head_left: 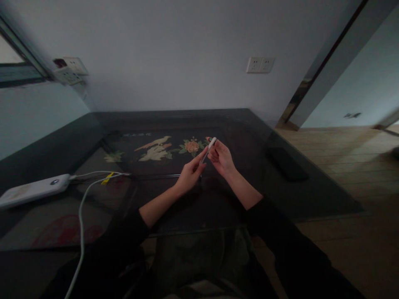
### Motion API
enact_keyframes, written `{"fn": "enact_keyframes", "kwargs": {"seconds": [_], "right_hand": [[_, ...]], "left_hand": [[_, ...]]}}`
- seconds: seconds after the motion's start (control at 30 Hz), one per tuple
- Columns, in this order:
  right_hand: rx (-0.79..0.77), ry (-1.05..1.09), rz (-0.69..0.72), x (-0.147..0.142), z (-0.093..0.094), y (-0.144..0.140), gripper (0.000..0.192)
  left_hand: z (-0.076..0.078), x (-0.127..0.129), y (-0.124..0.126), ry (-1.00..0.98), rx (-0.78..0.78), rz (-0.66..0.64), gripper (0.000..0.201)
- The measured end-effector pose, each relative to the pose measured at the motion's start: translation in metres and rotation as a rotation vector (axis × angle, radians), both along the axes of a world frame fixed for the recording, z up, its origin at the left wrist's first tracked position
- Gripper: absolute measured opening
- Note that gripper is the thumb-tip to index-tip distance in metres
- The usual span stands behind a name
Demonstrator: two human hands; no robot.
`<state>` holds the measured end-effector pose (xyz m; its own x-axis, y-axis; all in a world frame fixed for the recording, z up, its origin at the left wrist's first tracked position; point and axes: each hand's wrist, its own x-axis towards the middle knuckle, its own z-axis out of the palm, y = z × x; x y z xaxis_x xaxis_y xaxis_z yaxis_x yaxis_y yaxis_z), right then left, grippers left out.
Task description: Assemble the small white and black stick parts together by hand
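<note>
A slim pen-like stick (212, 143) with a white, rounded upper end and a greyer lower part is held slanted above the dark tabletop. My left hand (189, 173) grips its lower part between thumb and fingers. Close against the stick's upper right side is my right hand (222, 158), its fingers curled in. Whether those fingertips pinch the stick or something small beside it is too dim to tell.
The glossy dark table (174, 207) bears a bird-and-flower picture (156, 149). A white power bank (34, 190) with a white cable (81, 216) lies at left. On the right rests a dark flat rectangle (288, 165). Wall sockets (260, 65) are behind.
</note>
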<state>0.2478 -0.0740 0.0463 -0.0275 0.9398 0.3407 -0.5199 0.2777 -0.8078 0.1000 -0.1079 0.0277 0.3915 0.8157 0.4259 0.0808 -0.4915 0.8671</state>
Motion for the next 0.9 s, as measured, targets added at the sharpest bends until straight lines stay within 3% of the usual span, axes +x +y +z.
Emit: {"fn": "enact_keyframes", "kwargs": {"seconds": [0.2,0.63,0.9], "right_hand": [[-0.007,0.018,0.009,0.000,0.002,-0.002,0.049],[0.041,0.020,0.028,0.000,0.003,-0.003,0.049],[0.004,0.007,0.009,0.000,0.001,-0.002,0.046]], "left_hand": [[0.000,0.000,0.001,-0.023,0.022,-0.020,0.056],[0.000,-0.004,0.010,-0.049,0.002,0.095,0.057],[0.002,0.000,0.000,-0.006,-0.019,0.052,0.058]]}}
